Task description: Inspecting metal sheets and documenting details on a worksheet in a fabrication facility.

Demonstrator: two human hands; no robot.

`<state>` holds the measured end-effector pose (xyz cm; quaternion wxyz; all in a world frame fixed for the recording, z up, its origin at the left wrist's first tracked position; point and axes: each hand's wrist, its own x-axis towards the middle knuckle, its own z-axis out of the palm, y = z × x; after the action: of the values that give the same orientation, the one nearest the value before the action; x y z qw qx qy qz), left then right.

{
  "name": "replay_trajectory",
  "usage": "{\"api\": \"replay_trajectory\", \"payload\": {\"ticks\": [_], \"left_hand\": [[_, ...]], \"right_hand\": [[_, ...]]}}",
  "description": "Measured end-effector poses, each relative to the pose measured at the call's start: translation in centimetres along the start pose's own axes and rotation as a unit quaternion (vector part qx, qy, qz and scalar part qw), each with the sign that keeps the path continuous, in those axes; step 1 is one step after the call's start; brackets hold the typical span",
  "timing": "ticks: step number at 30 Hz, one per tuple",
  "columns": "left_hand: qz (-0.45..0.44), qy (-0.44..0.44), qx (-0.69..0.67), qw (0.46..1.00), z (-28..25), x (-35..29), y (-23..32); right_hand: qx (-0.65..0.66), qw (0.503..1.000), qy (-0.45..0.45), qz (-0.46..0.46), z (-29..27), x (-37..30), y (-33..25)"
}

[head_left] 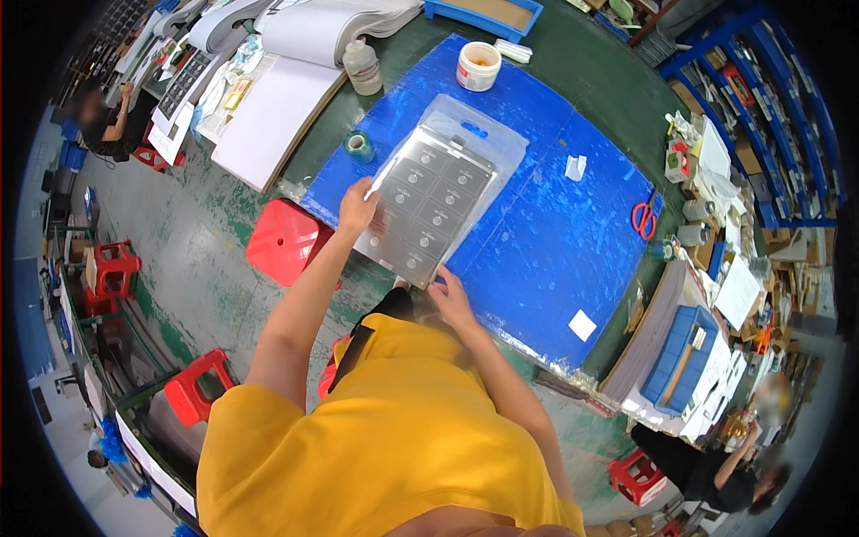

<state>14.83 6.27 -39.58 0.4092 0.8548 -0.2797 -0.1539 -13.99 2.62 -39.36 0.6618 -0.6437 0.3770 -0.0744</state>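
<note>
A dark grey metal-looking sheet (427, 204) with two columns of printed rectangles lies within a clear plastic bag (506, 148). The bag has a cut-out handle at its far end, where blue shows through. My left hand (358, 208) is closed on the left edge of the bag and sheet, its thumb on the near side. At the near right corner, my right hand (452, 297) pinches the bag's edge between thumb and fingers. The near end of the bag reaches past the table edge toward me. Whether the sheet sits fully inside I cannot tell.
On the blue mat (555, 242) are a tape roll (359, 146), a white tub (479, 66), red-handled scissors (643, 217) and paper scraps (582, 325). A plastic bottle (361, 66) stands beside stacked sheets (277, 121). A red stool (284, 240) is left of the table.
</note>
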Motion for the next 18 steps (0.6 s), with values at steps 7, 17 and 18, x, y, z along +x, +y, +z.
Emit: {"api": "replay_trajectory", "payload": {"ticks": [7, 17, 18], "left_hand": [[0.126, 0.138, 0.128, 0.974, -2.3, 6.9, 3.6], [0.073, 0.024, 0.063, 0.995, -1.0, 12.2, 2.2], [0.074, 0.037, 0.054, 0.995, -0.8, 12.5, 2.2]], "right_hand": [[-0.022, 0.998, 0.055, 0.022, -0.7, -2.7, 0.4], [-0.091, 0.983, 0.155, 0.029, 1.1, -1.7, -1.3], [-0.092, 0.982, 0.159, 0.034, 1.3, -1.5, -1.8]]}}
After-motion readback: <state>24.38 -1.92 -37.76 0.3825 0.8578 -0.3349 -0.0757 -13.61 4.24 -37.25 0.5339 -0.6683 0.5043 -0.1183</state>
